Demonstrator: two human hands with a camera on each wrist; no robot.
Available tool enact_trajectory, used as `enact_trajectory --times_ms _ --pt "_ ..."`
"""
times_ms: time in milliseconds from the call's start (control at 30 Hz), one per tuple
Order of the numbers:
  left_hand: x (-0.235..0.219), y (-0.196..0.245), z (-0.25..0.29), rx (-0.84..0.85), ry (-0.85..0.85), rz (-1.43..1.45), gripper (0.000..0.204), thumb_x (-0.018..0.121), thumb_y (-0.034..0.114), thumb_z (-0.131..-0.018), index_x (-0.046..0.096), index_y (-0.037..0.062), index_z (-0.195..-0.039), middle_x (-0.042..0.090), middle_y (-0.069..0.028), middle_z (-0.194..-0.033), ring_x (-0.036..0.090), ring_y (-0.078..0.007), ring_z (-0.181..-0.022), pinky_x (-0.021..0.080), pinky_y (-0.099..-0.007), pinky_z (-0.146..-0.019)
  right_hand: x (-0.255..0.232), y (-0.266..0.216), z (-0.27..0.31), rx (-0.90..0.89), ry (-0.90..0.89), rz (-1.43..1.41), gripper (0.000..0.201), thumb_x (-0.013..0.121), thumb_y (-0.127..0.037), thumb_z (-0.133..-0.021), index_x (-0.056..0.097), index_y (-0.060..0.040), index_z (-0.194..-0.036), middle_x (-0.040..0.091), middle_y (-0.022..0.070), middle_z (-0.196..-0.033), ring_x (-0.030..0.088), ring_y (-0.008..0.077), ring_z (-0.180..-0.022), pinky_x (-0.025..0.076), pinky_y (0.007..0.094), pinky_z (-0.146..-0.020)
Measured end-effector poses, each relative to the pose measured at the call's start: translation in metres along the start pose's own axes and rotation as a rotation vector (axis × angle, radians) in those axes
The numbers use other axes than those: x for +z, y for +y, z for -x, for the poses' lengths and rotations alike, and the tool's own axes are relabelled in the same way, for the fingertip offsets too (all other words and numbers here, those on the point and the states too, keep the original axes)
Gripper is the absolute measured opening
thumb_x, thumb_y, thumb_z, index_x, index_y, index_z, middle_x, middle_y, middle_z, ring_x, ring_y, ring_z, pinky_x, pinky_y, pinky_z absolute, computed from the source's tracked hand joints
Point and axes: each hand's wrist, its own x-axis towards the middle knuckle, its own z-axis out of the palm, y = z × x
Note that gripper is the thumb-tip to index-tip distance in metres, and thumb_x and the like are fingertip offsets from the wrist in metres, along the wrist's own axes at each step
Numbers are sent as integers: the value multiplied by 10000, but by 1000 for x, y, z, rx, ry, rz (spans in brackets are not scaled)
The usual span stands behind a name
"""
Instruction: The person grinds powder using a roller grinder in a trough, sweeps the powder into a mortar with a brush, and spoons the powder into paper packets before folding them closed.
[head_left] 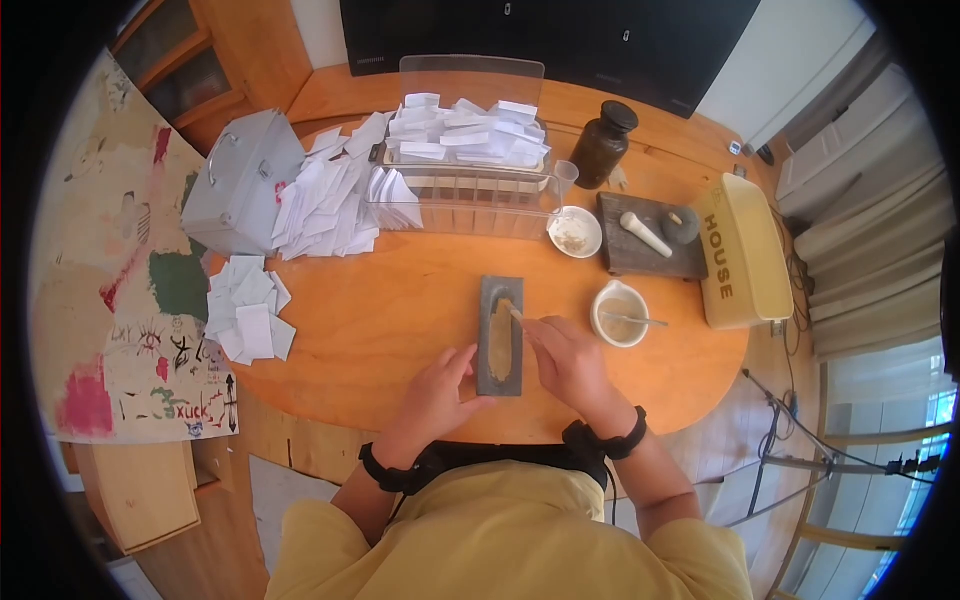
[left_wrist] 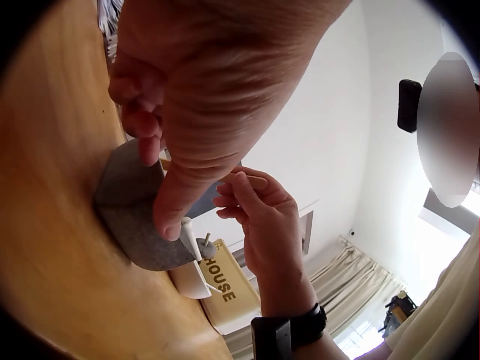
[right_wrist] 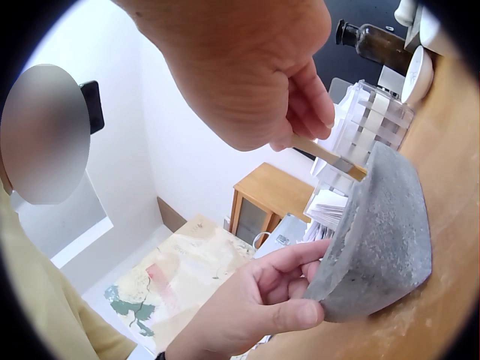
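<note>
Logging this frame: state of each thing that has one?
Stone trough: upright, tan material inside
Brush: tip at trough's hollow
Right hand: pinches brush
Left hand: grips trough
White mortar: tan contents, thin rod inside
White dish: pale powder inside
White pestle: lying on dark slab
Dark bottle: upright, stoppered
Clear box: open, heaped with papers
Metal case: shut
HOUSE bin: upright, lid unclear

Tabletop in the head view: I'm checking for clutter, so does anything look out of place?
Yes: loose white papers sprawl between the silver case and clear organizer, and a smaller pile lies scattered near the left edge of the table. They look untidy, strewn at odd angles rather than stacked.
</note>
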Motion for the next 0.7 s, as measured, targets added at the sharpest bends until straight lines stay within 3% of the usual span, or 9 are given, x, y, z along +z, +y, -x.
enact_trajectory --times_ms 167,367,567,700 --pt "-4 2 0 -10 -3 22 699 817 232 -676 507 22 -1266 571 -95 -954 609 -258 -889 511 -360 -748 4 -4 -1 -37 -123 190 264 640 7 -702 611 -9 -964 587 104 -777 613 271 -702 505 354 -602" --pt "0 -2 0 -25 -12 32 732 829 245 -670 501 45 -1293 569 -94 -943 589 -263 -884 499 -357 -760 7 -15 10 -24 -179 162 291 621 22 -682 604 -5 -971 588 98 -776 611 267 -676 505 356 -583" --pt "0 -3 0 -14 -7 31 718 825 240 -670 507 38 -1281 569 -92 -940 596 -261 -879 502 -357 -756 7 -8 -4 -48 -20 91 250 630 43 -729 619 -11 -972 590 121 -748 585 307 -623 469 381 -531" --pt "-3 -1 0 -3 3 33 692 815 223 -674 512 20 -1262 573 -91 -951 605 -261 -878 505 -359 -750 11 -4 0 -69 -111 130 300 623 20 -681 606 -11 -979 579 98 -758 604 272 -656 501 353 -569"
